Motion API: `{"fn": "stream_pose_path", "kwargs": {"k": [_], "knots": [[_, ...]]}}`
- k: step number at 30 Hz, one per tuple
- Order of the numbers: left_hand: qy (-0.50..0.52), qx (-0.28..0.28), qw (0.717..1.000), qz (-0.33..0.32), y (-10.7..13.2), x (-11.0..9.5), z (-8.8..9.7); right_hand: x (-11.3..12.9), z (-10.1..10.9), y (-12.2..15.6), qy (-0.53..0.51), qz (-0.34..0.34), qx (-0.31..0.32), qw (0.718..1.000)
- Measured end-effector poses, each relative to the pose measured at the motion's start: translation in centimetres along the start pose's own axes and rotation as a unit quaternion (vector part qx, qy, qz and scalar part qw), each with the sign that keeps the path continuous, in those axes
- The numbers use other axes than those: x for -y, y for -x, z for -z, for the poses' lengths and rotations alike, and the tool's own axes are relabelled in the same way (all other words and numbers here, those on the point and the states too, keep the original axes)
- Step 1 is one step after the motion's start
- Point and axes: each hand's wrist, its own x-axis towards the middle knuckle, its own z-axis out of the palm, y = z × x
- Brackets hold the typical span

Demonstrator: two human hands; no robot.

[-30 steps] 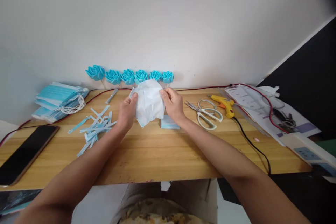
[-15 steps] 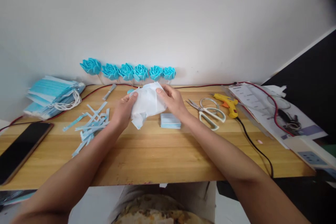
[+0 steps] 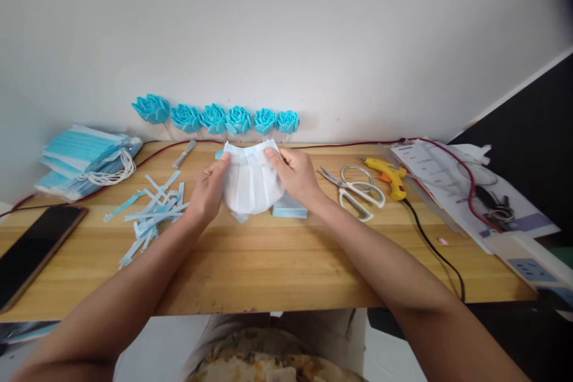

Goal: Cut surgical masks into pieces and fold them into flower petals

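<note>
Between my two hands a white face mask (image 3: 253,182) is held up above the table, its pleats spread and its lower part rounded. My left hand (image 3: 209,188) pinches the upper left corner with the thumb on top. At the upper right corner, my right hand (image 3: 293,170) grips it the same way, and the fingers behind are partly hidden. A small stack of folded blue mask pieces (image 3: 290,209) lies under my right wrist. Left of my left hand is a loose heap of cut blue and white strips (image 3: 154,212).
Blue flowers on stems (image 3: 213,118) line the wall. A pile of masks (image 3: 87,158) and a phone (image 3: 38,250) lie left. On the right are scissors (image 3: 351,188), a yellow glue gun (image 3: 387,176), papers (image 3: 432,173) and a power strip (image 3: 523,262). A red-black cable (image 3: 335,146) runs along the back.
The mask, crumpled and tilted before, now hangs facing me with its upper edge stretched and its pleats opened. Both hands keep hold of it.
</note>
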Motion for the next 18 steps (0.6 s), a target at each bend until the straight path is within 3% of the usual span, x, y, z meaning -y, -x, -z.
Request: {"fn": "stream_pose_path", "kwargs": {"k": [3,6,12,15,18], "knots": [[0.128,-0.008,0.991,0.045,-0.4,0.0,-0.4,0.2,-0.3,0.1,-0.022,-0.018,-0.026,0.999],[0.182,0.023,0.981,0.067,-0.6,0.0,-0.7,0.0,-0.5,0.0,-0.056,-0.051,-0.030,0.997],[0.136,0.209,0.968,0.034,-0.3,0.3,-0.5,-0.4,0.9,-0.9,-0.105,-0.070,-0.124,0.984],[0.121,0.239,0.963,0.038,-0.1,0.6,-0.4,-0.6,1.6,-1.4,-0.134,-0.104,-0.154,0.973],[0.108,0.232,0.966,0.043,0.1,0.9,-0.4,-0.5,1.8,-1.6,-0.157,-0.124,-0.145,0.969]]}}
